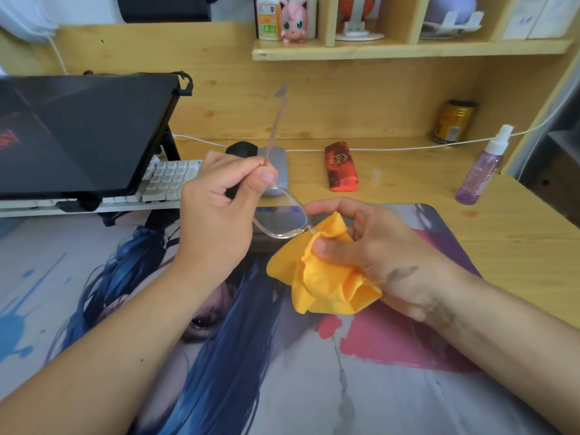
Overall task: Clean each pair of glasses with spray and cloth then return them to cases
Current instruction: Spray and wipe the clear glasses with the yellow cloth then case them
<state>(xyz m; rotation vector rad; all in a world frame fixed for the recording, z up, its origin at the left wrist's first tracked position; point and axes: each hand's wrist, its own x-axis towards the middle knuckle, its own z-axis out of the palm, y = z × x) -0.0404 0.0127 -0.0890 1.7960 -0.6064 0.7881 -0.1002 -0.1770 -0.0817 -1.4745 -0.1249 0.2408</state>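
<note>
L hand (219, 211) pinched the glasses (280, 218) at the hinge, fingers curled, one temple sticking up, lens held above the mat (314, 387). R hand (373, 249) gripped the yellow cloth (326, 277), thumb pressing it next to the lens rim. Behind on the desk (518, 233): grey case (277, 171), red case (340, 166), black case (240, 152) partly hidden by L hand. Spray (481, 171) stood upright at the far right, well apart from the hands.

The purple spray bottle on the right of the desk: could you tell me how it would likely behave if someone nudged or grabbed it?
The spray bottle stands upright, tall and narrow, so a sideways nudge near its white nozzle would probably tip it. Its round body suggests it would then roll on the wooden desk. It looks like clear plastic, so probably light and fairly sturdy.
</note>
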